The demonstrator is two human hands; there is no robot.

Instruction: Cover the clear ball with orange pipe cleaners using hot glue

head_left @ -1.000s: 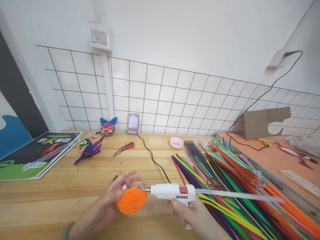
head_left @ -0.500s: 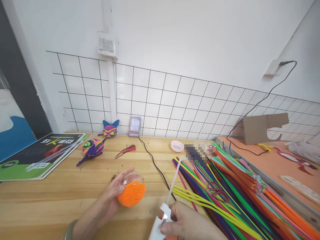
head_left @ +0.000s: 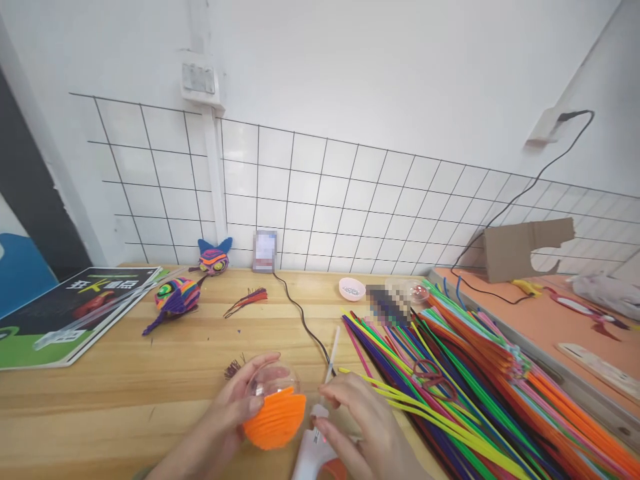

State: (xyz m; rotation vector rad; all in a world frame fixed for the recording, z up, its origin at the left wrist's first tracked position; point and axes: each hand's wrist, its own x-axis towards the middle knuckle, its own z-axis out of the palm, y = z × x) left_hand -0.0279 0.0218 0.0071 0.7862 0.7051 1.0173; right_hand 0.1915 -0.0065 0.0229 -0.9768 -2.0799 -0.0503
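My left hand is closed round a clear plastic ball, its thumb on the near side. The ball's lower part is covered in rows of orange pipe cleaner. Just to the right lies a white hot glue gun with a translucent glue stick pointing away from me. My right hand is open beside the gun, thumb and index finger apart near its body; its other fingers are partly hidden.
Bundles of coloured pipe cleaners cover the right side, with scissors on top. Behind are a pink bowl and a black cable. Two striped pipe-cleaner figures and a magazine are at left.
My right hand has loosened from the glue gun, its fingers spreading. The ball in my left hand has moved lower and slightly right, closer to the gun. The view has shifted a little.
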